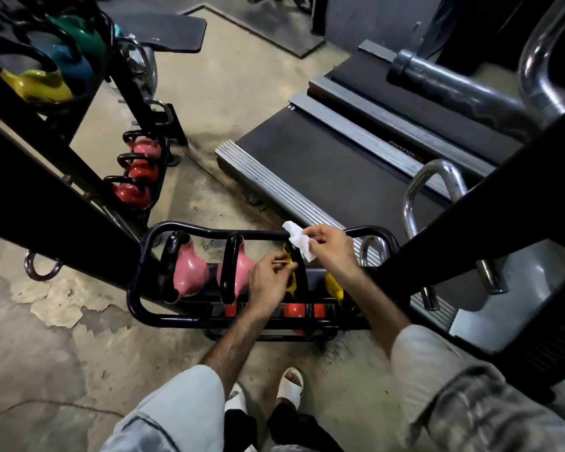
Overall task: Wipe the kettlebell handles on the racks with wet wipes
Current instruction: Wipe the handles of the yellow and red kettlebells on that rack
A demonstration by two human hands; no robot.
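Right hand: the right hand (331, 246) pinched a crumpled white wet wipe (299, 241) between thumb and fingertips, its grip narrow and closed on the wipe, above the far rail of the low rack (137, 278).
Wet wipe: it hung just over the top of the black handle (299, 272) of a yellow kettlebell (291, 283); whether it touched the handle could not be told.
Left hand: the left hand (269, 278) was beside that same handle, fingers curled with the fingertips at the handle's left side; its grip looked narrow, and whether it actually held the handle could not be told.
Low rack: a black tube frame on the concrete floor (46, 337), carrying two pink kettlebells (190, 275) at the left, the yellow one in the middle and a second yellow kettlebell (335, 285) at the right, all with black handles.
Lower tier: red kettlebells (294, 310) showed through the bars below.
Tall rack: at the left, a slanted rack held three red and pink kettlebells (141, 171) low down and yellow, blue and green ones (36, 86) higher up.
Surroundings: treadmill belts (323, 168) lay beyond the rack, with chrome bars (437, 177) at the right.
Person: pale sleeves (177, 412) and white sandals (291, 383) showed at the bottom edge.
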